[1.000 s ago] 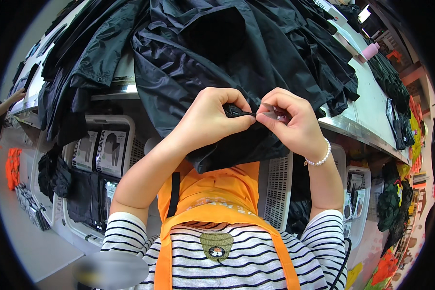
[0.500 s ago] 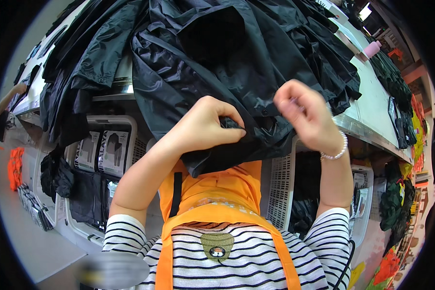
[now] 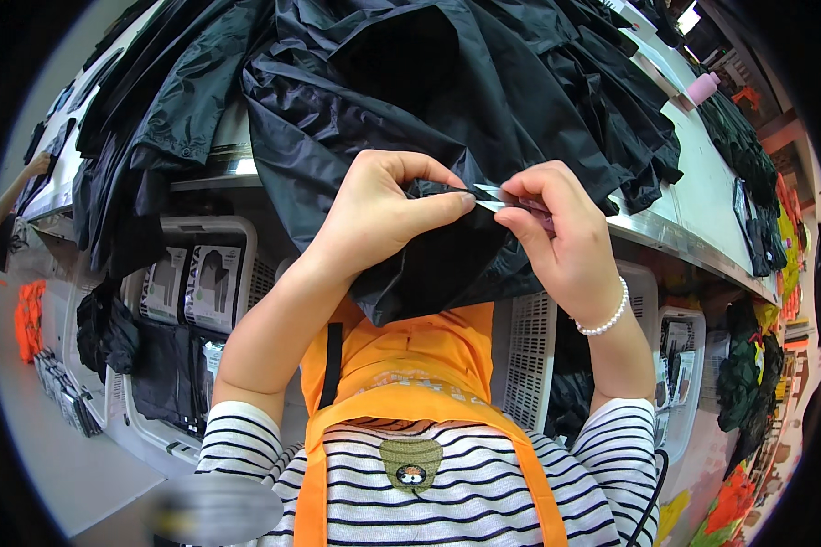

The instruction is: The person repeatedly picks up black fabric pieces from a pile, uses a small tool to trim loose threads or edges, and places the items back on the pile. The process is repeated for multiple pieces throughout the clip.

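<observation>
My left hand pinches a fold of a shiny black garment between thumb and fingers. That garment spreads over the table and hangs down its front edge toward my lap. In my right hand, which wears a beaded bracelet, is a small pair of thread snips. Its two pale blades stand apart and point left, at the cloth by my left fingertips. Most of the snips' body is hidden by my fingers. Whether the blades touch the cloth or a thread, I cannot tell.
More black garments are heaped at the left of the white table. A pink bottle stands at the right. Below the table are white plastic baskets with packaged clothing. Another person's arm shows at the far left.
My right hand has moved left and down to my left hand, and the snips' blades now show. My left hand has risen slightly with the pinched cloth.
</observation>
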The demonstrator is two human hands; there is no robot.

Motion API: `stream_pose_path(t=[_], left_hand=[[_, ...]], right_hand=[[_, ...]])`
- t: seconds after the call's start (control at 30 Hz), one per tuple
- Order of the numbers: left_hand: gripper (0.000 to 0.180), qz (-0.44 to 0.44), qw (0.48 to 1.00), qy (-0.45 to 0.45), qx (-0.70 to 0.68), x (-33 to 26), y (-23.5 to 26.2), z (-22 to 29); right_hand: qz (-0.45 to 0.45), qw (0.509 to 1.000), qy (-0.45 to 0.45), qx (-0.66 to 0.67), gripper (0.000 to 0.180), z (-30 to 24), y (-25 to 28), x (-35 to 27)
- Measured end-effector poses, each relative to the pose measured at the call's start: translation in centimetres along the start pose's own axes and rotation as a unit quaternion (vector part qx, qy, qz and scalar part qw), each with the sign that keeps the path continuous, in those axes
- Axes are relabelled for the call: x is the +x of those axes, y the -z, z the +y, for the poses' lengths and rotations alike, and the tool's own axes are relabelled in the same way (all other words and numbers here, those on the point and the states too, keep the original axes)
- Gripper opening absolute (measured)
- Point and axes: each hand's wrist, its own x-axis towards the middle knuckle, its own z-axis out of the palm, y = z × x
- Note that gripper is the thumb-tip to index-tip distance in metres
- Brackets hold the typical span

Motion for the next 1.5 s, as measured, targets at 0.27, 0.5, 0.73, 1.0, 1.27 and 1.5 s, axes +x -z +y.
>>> stream_pose_path(t=[0.27,0.5,0.73,1.0,1.27,1.5], left_hand=[[0.018,-0.004,1.0,-0.011,-0.01,-0.1,0.1,0.3],[0.017,0.0,1.0,-0.004,-0.013,0.0,0.1,0.5],[0.021,0.015,0.984,-0.175,0.018,-0.4,-0.2,0.0],[0.024,0.091,0.925,-0.324,0.177,-2.8,1.6,-0.4],[0.022,0.106,0.825,-0.468,0.3,-4.4,-0.5,-1.7],[0.031,0.101,0.751,-0.547,0.357,-5.1,0.5,-1.8]], right_hand=[[0.026,0.998,0.054,-0.034,0.022,0.1,-1.0,0.8],[0.037,0.997,0.055,-0.046,0.02,0.1,-1.2,0.7],[-0.045,0.964,-0.114,0.237,0.039,0.8,-0.3,0.7],[0.083,0.99,0.107,0.028,0.022,1.4,-0.3,-0.9],[0.043,0.969,0.238,-0.044,0.026,1.7,0.4,-2.5],[-0.098,0.959,-0.095,0.248,0.024,-0.1,1.4,-3.2]])
